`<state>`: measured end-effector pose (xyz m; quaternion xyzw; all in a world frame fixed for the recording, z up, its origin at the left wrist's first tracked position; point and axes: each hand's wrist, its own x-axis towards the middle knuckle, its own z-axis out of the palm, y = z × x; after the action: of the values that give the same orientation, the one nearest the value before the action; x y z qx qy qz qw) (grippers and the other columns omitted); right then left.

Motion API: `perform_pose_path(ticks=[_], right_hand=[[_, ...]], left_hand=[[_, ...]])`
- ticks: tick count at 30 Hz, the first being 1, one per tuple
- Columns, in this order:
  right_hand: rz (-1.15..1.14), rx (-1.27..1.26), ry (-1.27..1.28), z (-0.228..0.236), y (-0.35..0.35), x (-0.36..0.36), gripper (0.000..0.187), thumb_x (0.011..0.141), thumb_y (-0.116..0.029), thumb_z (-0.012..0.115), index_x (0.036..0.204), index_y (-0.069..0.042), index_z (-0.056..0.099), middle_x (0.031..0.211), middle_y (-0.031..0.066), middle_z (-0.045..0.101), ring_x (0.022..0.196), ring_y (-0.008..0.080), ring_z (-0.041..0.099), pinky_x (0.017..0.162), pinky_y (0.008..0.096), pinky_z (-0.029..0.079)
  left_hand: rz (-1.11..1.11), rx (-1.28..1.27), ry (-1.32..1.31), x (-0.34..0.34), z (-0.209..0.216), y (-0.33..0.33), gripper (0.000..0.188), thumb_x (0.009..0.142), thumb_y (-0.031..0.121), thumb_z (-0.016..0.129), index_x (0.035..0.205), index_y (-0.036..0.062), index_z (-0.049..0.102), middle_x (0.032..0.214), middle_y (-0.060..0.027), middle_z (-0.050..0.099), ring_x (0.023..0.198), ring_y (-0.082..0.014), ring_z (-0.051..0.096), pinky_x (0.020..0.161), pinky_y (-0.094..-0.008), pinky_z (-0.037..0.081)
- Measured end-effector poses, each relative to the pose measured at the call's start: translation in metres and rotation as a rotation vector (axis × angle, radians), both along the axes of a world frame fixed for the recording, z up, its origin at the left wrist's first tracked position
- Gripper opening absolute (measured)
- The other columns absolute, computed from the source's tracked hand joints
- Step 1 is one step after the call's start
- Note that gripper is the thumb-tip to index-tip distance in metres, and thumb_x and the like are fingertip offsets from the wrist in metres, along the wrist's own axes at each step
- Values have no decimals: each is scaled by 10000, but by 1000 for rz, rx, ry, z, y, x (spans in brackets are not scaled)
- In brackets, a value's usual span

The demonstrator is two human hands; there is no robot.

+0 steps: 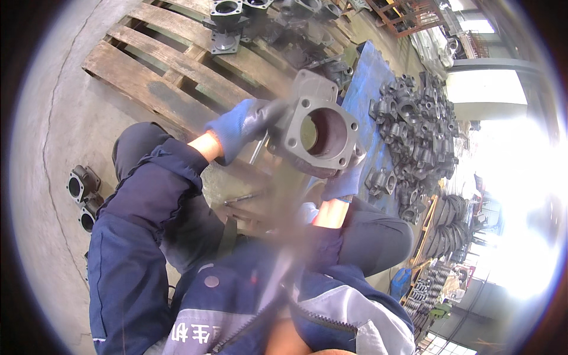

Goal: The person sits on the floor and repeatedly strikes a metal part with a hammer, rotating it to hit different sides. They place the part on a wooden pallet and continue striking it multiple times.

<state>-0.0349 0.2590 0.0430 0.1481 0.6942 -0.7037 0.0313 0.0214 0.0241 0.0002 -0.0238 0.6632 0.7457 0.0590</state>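
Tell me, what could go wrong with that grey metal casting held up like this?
The grey metal casting, held between the gloved left hand and right hand, might slip and strike one of the person's legs. The shiny rod beside the left hand could drop or knock the casting. The heaped castings on the right overlap loosely, so one might slide.

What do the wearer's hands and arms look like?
Left hand: blue glove, dark coating over the fingers, orange-red wrist edge. Right hand: bluish glove, partly hidden. Sleeves: dark navy, ending short of the gloves.
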Motion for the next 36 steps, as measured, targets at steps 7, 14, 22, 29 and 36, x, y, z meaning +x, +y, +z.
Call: perform_pose_path(ticks=[7, 14, 22, 29, 36], right_hand=[[275, -326, 96, -19, 12, -9, 227, 1006, -154, 543, 1178, -12, 584, 1109, 67, 632, 966, 146, 636, 805, 273, 559], [272, -59, 297, -17, 15, -9, 308, 978, -264, 557, 1104, -1, 657, 1026, 62, 690, 841, 161, 659, 726, 302, 557], [32, 179, 144, 15, -7, -2, 340, 964, -271, 658, 1166, 1, 628, 1011, 80, 646, 845, 134, 588, 716, 290, 483], [-58, 367, 192, 32, -29, 8, 208, 987, -182, 623, 880, -15, 682, 812, 0, 656, 728, 76, 574, 634, 268, 482], [20, 526, 149, 36, -34, 2, 405, 943, -342, 681, 1052, 48, 676, 872, 88, 676, 725, 147, 599, 633, 300, 474]], left_hand=[[61, -444, 303, 0, -5, -7, 370, 1015, 325, 474, 1145, 9, 618, 905, -204, 664, 809, -365, 627, 755, -393, 508], [39, -169, 260, -4, -10, -5, 428, 1042, 393, 436, 1143, 22, 623, 713, -52, 567, 614, -101, 537, 545, -256, 436], [138, -198, 487, -2, -18, 0, 513, 1054, 465, 385, 1054, 20, 640, 666, -41, 539, 557, -87, 486, 531, -274, 432], [-3, -63, 263, -10, -12, 1, 562, 1039, 515, 377, 985, 17, 632, 645, -50, 532, 549, -98, 484, 536, -287, 431], [-106, 40, -27, -16, -5, 0, 617, 1024, 565, 369, 916, 13, 624, 625, -59, 525, 540, -109, 482, 542, -300, 430]])
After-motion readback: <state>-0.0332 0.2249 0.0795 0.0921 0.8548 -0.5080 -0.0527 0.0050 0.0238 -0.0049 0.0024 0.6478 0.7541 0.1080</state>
